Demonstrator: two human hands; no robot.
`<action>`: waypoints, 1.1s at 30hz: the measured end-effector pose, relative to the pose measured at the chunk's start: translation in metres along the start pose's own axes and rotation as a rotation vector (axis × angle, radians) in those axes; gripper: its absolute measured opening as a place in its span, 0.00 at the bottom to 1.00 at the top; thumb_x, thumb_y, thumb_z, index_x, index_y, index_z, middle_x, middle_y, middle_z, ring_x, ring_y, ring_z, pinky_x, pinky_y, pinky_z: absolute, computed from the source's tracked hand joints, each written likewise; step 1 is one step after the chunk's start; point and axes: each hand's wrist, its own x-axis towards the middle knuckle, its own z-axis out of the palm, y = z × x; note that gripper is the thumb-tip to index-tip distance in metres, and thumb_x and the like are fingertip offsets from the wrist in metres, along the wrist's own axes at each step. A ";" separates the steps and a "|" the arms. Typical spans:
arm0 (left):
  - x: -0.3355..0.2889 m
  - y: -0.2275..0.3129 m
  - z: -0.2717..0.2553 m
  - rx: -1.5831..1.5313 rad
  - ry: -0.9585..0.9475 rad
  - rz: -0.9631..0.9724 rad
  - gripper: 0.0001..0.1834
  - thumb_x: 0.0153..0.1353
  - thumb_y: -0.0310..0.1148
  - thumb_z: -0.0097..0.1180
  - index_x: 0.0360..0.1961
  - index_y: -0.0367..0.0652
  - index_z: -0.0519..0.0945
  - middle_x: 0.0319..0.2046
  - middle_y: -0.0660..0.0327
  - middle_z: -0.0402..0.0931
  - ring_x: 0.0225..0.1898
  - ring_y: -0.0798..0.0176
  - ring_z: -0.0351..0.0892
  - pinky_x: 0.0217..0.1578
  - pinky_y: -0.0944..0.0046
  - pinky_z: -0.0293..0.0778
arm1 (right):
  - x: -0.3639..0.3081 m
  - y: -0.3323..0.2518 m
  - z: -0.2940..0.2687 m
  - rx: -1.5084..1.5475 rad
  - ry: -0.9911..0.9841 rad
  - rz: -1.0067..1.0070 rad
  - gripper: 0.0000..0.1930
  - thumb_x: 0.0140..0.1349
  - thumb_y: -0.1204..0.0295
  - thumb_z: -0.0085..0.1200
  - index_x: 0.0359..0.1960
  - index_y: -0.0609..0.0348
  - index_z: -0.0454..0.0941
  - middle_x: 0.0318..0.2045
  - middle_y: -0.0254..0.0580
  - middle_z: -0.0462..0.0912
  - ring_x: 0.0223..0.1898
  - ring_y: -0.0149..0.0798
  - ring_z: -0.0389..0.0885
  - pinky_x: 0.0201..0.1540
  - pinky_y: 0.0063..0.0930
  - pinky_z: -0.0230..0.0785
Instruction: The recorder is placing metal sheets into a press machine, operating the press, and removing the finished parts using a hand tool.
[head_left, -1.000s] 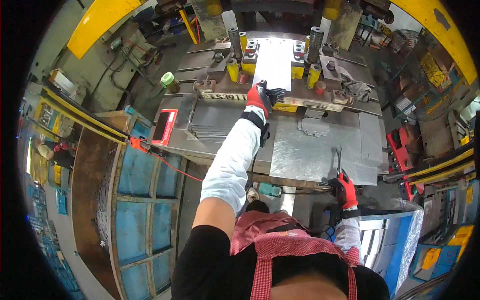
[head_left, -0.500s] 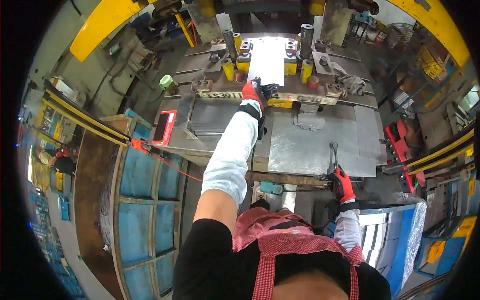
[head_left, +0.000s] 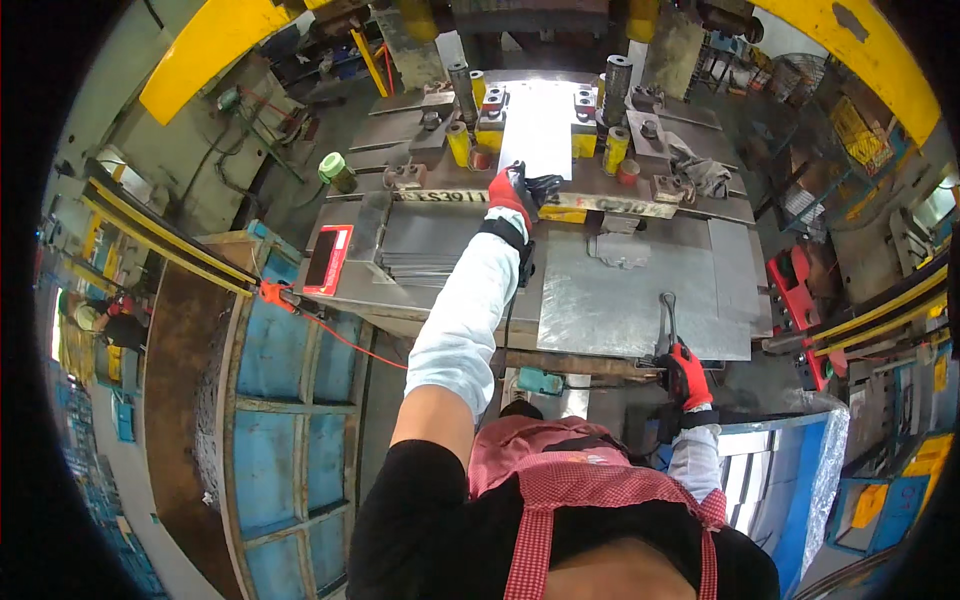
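The left hand (head_left: 513, 192) wears a red glove with black fingers; the right hand (head_left: 687, 378) wears a matching one. A black strap (head_left: 502, 231) rings the left wrist above a wrinkled, whitish-blue sleeve (head_left: 462, 315), and a dark band (head_left: 699, 417) sits over the pale right sleeve (head_left: 695, 456). The shirt (head_left: 425, 525) is black and short-sleeved. Over it goes a red-and-white checked apron (head_left: 620, 487) with broad shoulder straps (head_left: 528, 550) and a pinkish-red lower part.
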 end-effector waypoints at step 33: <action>0.001 -0.012 0.009 -0.082 -0.015 -0.006 0.17 0.58 0.36 0.43 0.41 0.31 0.66 0.32 0.44 0.73 0.29 0.45 0.77 0.35 0.50 0.75 | -0.005 0.027 -0.015 -0.340 0.071 -0.264 0.26 0.55 0.73 0.48 0.57 0.61 0.59 0.50 0.35 0.70 0.48 0.29 0.69 0.49 0.22 0.59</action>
